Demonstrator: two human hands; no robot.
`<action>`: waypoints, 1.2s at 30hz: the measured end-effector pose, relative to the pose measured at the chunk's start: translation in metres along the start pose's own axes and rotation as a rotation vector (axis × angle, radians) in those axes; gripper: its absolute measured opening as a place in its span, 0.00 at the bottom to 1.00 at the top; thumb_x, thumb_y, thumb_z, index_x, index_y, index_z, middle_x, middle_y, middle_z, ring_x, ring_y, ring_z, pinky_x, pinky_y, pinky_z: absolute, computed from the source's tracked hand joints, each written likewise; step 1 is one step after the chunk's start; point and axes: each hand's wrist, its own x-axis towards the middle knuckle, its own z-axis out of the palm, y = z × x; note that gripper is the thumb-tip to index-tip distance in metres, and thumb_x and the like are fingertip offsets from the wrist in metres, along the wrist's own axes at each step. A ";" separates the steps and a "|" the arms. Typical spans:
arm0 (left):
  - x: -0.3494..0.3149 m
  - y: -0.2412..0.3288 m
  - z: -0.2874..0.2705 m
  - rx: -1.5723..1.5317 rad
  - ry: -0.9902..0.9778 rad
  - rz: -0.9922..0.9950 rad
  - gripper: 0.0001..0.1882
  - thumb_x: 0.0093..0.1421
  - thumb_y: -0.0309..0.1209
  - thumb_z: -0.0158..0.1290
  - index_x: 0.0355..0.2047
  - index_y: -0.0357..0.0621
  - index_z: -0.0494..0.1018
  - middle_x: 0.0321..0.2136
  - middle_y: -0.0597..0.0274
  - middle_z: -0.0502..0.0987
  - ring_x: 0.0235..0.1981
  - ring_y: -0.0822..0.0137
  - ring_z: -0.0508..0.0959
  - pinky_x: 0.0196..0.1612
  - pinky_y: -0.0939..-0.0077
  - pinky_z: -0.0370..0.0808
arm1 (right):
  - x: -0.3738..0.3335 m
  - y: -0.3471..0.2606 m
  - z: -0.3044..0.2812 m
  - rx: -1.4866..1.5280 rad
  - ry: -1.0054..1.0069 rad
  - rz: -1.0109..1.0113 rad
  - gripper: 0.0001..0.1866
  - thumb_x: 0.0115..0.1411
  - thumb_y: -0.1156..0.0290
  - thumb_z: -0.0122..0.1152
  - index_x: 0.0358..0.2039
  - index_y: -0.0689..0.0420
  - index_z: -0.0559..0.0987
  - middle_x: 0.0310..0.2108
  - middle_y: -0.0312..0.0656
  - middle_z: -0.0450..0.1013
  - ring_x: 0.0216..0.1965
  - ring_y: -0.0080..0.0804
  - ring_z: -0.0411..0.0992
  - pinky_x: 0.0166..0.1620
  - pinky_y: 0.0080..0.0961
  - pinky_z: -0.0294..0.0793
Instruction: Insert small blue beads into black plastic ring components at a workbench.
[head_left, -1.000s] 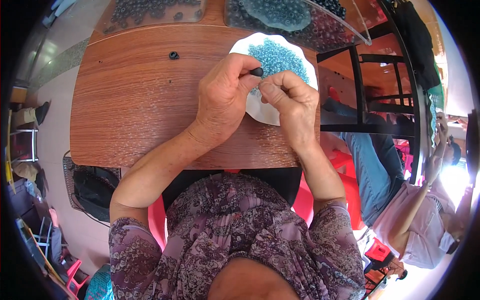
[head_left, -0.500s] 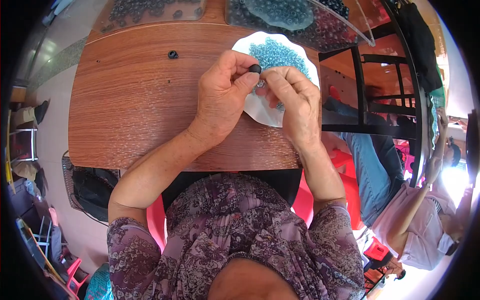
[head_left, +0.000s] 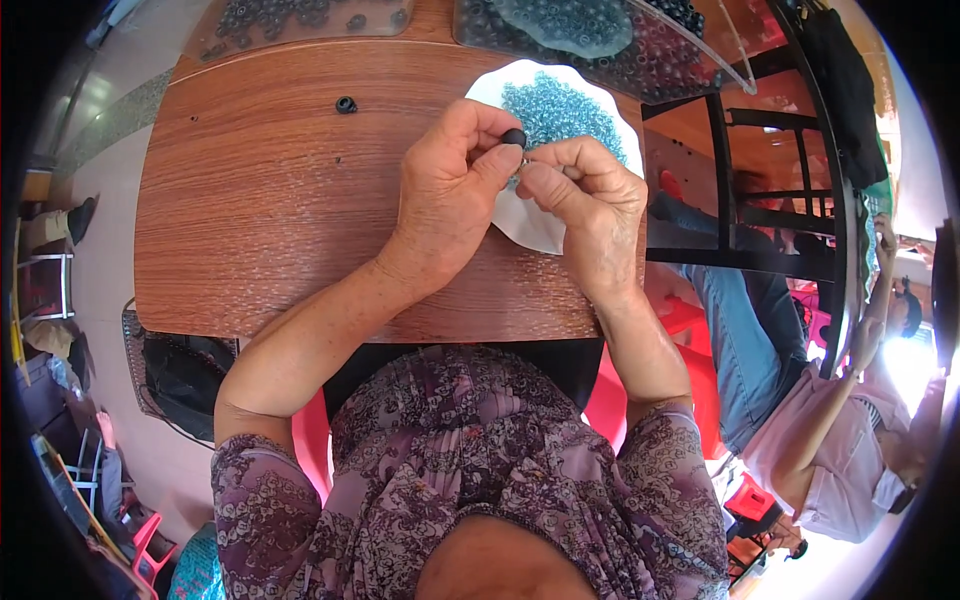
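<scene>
My left hand (head_left: 446, 200) pinches a small round black part (head_left: 514, 138) between thumb and fingers. Close against it, my right hand (head_left: 596, 215) has its thumb and forefinger pressed together near a tiny pale piece, too small to name. Both hands are over the near-left part of a white scalloped plate (head_left: 530, 226). Many small clear blue pieces (head_left: 560, 108) are heaped on that plate. Another black part (head_left: 346, 104), round with a hole, lies alone on the wooden table (head_left: 250, 200) to the left.
Clear trays of dark round parts stand along the far edge, one at the left (head_left: 300, 28) and one at the right (head_left: 640, 70). A black metal frame (head_left: 725, 180) rises at the right. Beyond it sits another person (head_left: 830, 450). A black mesh basket (head_left: 180, 375) stands at lower left.
My right thumb and forefinger have closed into a tighter pinch beside the black part. My left hand keeps its hold, shifted very slightly.
</scene>
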 end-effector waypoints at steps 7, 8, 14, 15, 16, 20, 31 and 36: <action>-0.001 0.001 0.003 0.000 0.018 -0.022 0.08 0.56 0.19 0.50 0.37 0.37 0.68 0.30 0.65 0.73 0.30 0.77 0.72 0.34 0.84 0.71 | 0.000 0.003 -0.001 0.065 0.009 0.052 0.06 0.59 0.75 0.53 0.26 0.62 0.74 0.20 0.36 0.71 0.22 0.16 0.64 0.26 0.13 0.63; -0.001 0.000 0.003 -0.006 0.040 -0.009 0.08 0.54 0.19 0.51 0.36 0.37 0.69 0.27 0.64 0.74 0.30 0.76 0.73 0.33 0.82 0.72 | 0.000 0.003 -0.001 0.073 0.005 0.070 0.08 0.60 0.72 0.52 0.27 0.63 0.74 0.20 0.36 0.70 0.21 0.17 0.63 0.27 0.14 0.62; -0.001 0.000 0.001 -0.011 0.032 0.003 0.08 0.55 0.19 0.50 0.36 0.37 0.69 0.28 0.64 0.74 0.30 0.76 0.73 0.34 0.82 0.72 | -0.001 0.004 0.003 0.033 0.028 0.046 0.09 0.61 0.71 0.52 0.27 0.63 0.74 0.20 0.36 0.70 0.22 0.17 0.63 0.27 0.13 0.62; 0.000 0.000 0.001 -0.012 0.031 0.003 0.08 0.55 0.19 0.50 0.36 0.37 0.69 0.28 0.64 0.74 0.30 0.76 0.73 0.34 0.82 0.72 | -0.001 0.005 0.002 0.032 0.029 0.046 0.09 0.61 0.71 0.52 0.27 0.63 0.74 0.20 0.36 0.70 0.22 0.17 0.63 0.27 0.13 0.62; 0.000 0.002 0.000 -0.003 0.030 0.002 0.08 0.56 0.21 0.50 0.37 0.37 0.69 0.29 0.65 0.73 0.29 0.77 0.72 0.33 0.84 0.71 | -0.001 0.005 0.002 0.039 0.028 0.044 0.09 0.61 0.71 0.52 0.27 0.63 0.74 0.21 0.36 0.70 0.22 0.17 0.63 0.27 0.13 0.62; 0.009 0.013 -0.010 -0.261 0.029 -0.144 0.08 0.53 0.22 0.52 0.34 0.35 0.70 0.25 0.59 0.74 0.25 0.73 0.74 0.28 0.80 0.72 | 0.000 0.002 -0.001 0.050 0.045 0.048 0.09 0.60 0.71 0.52 0.27 0.62 0.74 0.21 0.37 0.71 0.22 0.17 0.64 0.27 0.14 0.62; 0.019 0.016 -0.030 -0.610 -0.093 -0.479 0.07 0.55 0.25 0.51 0.34 0.36 0.72 0.25 0.59 0.75 0.19 0.76 0.70 0.20 0.83 0.64 | 0.005 -0.001 -0.006 0.012 -0.004 0.077 0.09 0.60 0.71 0.53 0.26 0.62 0.74 0.21 0.37 0.71 0.22 0.18 0.65 0.27 0.14 0.62; 0.012 0.027 -0.021 -0.230 -0.129 -0.464 0.09 0.56 0.28 0.54 0.36 0.37 0.73 0.22 0.66 0.73 0.17 0.84 0.63 0.17 0.90 0.54 | 0.012 -0.006 -0.004 0.017 -0.055 0.085 0.08 0.60 0.72 0.53 0.25 0.63 0.74 0.20 0.38 0.71 0.22 0.18 0.65 0.26 0.14 0.61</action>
